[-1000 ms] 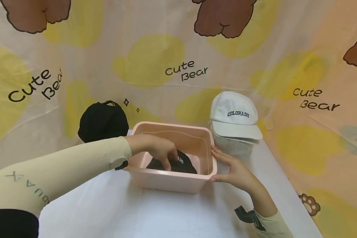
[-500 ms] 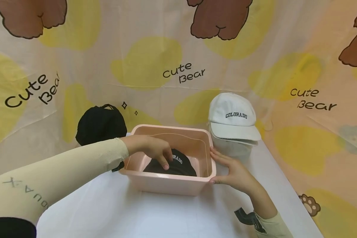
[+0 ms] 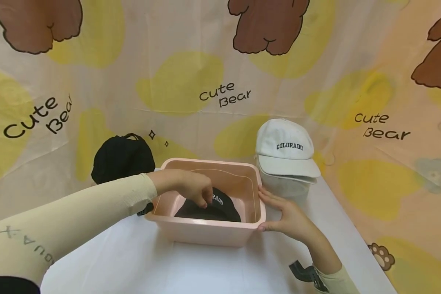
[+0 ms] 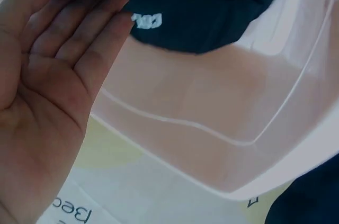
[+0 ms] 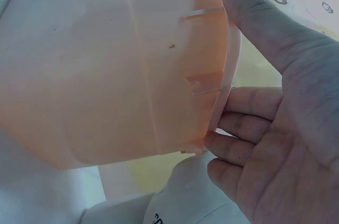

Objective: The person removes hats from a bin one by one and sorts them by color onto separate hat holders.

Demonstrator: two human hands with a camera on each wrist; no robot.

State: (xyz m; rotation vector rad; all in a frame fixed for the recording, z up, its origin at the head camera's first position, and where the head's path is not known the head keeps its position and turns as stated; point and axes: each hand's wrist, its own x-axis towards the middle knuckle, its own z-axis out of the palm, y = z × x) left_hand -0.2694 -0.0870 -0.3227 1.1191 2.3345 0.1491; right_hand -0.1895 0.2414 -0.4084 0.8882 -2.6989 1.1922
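Black lettered cap [image 3: 226,209] inside pink plastic bin [image 3: 206,234]. Likely light, soft, easily dented: best taken by crown, gently. Left hand [image 3: 194,186]: grip loose, fingers extended at cap. Right hand [image 3: 291,218]: grip spread, touching bin's rim.

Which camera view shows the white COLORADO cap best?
The head view: the white COLORADO cap faces the camera, its word fully readable. The right wrist view shows only part, at the bottom edge; the left wrist view, none.
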